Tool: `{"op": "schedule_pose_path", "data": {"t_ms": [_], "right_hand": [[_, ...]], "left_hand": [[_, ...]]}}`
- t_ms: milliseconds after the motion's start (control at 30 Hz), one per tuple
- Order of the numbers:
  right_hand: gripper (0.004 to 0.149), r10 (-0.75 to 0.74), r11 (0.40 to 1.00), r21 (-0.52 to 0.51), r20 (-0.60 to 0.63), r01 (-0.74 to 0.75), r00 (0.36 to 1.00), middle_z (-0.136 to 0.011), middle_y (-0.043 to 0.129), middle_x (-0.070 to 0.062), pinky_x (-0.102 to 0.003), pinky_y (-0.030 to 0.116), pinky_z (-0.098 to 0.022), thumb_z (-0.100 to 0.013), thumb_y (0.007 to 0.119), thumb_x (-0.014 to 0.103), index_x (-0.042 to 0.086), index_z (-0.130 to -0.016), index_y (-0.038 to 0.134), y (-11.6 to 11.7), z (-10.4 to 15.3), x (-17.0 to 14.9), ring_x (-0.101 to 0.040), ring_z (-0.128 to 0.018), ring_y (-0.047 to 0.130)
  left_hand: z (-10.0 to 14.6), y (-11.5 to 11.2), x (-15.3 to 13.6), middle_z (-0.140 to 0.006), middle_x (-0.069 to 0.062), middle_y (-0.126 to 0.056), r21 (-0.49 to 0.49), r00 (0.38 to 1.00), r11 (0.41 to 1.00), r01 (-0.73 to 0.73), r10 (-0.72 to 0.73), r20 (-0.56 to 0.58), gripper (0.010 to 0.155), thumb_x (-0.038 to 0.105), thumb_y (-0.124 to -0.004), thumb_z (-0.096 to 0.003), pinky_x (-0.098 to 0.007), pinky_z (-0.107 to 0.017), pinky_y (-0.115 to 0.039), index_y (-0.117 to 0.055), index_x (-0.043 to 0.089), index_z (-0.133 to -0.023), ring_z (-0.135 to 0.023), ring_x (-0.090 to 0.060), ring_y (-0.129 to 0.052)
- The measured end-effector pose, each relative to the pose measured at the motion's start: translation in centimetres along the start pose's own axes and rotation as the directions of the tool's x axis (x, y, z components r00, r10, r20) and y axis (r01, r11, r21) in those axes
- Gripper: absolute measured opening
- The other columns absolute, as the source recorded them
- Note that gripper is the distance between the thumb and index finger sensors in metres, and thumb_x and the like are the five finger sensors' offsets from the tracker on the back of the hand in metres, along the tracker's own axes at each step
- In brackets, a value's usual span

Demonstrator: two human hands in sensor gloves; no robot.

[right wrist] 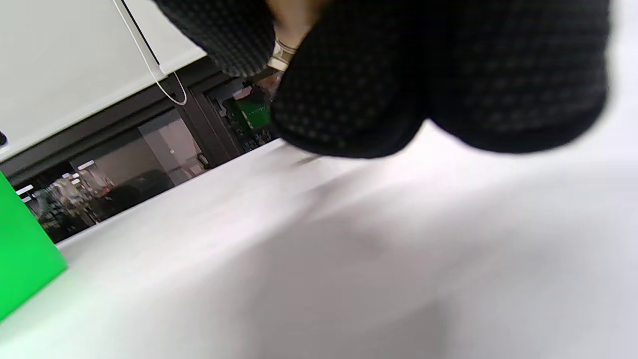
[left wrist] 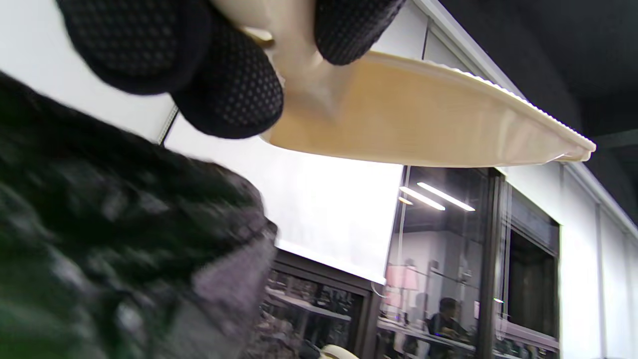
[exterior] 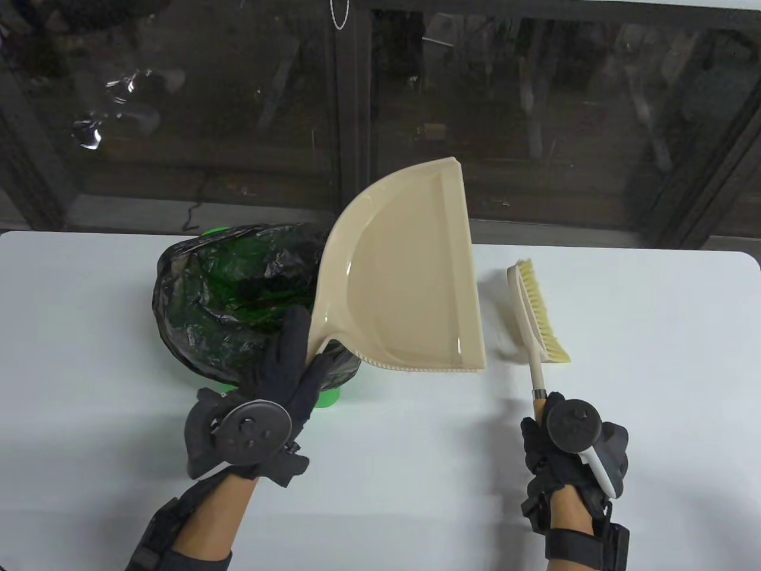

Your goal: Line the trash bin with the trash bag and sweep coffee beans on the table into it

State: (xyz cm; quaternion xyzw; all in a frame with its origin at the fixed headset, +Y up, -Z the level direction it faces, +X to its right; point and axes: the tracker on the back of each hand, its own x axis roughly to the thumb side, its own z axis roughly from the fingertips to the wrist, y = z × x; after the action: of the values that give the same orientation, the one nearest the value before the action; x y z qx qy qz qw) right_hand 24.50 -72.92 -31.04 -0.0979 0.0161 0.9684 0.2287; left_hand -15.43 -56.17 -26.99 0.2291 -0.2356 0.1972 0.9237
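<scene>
Left hand (exterior: 279, 380), lower-left of frame, fingers curled round dustpan (exterior: 410, 273) handle; pan raised and tilted, just right of bag-lined bin (exterior: 238, 297) at centre-left, nearer this hand. Right hand (exterior: 571, 440), lower right, gripping brush (exterior: 538, 315), long axis running up-frame over bench (exterior: 654, 357). No beans visible.

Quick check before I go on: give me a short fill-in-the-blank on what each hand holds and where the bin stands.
1. The left hand grips the handle of the beige ____.
2. The right hand holds the ____ by its handle.
3. The bin is lined with a ____ bag.
4. In the table view, the bin stands to the ____ of the brush.

Missing words: dustpan; brush; black; left
</scene>
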Motion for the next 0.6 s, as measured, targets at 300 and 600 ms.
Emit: {"op": "schedule_pose_path", "data": {"t_ms": [300,600], "right_hand": [[0.067,0.173,0.983,0.075,-0.033,-0.171,0.984,-0.063,0.089,-0.013,-0.035,0.089,-0.017,-0.054,0.071,0.033,-0.004,-0.100,0.039,1.4,-0.5,0.0,-0.012,-0.027,0.097],[0.067,0.307,0.939,0.171,-0.032,-0.297,0.951,-0.068,0.085,-0.015,-0.038,0.088,-0.021,-0.055,0.066,0.032,-0.003,-0.101,0.033,3.0,-0.7,0.7,-0.014,-0.031,0.096]], "left_hand": [[0.9,-5.4,3.0,-0.106,-0.033,-0.066,-0.116,0.996,0.991,-0.067,0.073,0.050,0.063,0.023,-0.061,-0.0727,-0.046,-0.040,-0.083,-0.035,-0.014,-0.117,-0.056,-0.035,-0.098],[2.6,-10.5,3.3,-0.107,-0.034,-0.066,-0.240,0.996,0.969,-0.067,0.077,0.035,0.063,0.023,-0.060,-0.0727,-0.046,-0.041,-0.083,-0.035,-0.013,-0.117,-0.057,-0.036,-0.098]]}}
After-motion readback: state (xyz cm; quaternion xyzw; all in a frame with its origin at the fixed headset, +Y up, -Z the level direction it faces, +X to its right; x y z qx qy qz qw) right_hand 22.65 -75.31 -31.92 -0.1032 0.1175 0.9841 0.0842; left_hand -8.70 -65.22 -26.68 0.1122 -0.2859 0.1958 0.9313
